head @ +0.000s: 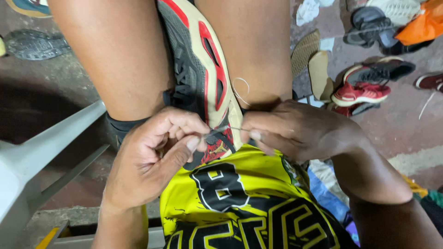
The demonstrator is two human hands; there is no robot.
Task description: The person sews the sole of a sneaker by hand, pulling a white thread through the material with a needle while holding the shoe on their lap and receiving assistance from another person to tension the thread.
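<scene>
A sports shoe point(198, 69) with a black upper, cream sole and red inserts is clamped sole-up between my two bare knees. My left hand point(157, 157) pinches at the shoe's near end with thumb and fingers closed. My right hand point(295, 129) grips a thin metal needle or awl point(235, 129) that points left into the sole's edge. A loop of pale thread point(241, 90) hangs beside the sole against my right knee. My yellow and black shirt point(240, 203) fills the lower middle.
Loose shoes lie on the concrete floor at the right: a red one point(360, 94), a black one point(385, 70), tan insoles point(311, 57). An orange bag point(427, 23) is at top right. A grey plastic chair arm point(41, 152) stands at the left. A dark sole point(34, 44) lies top left.
</scene>
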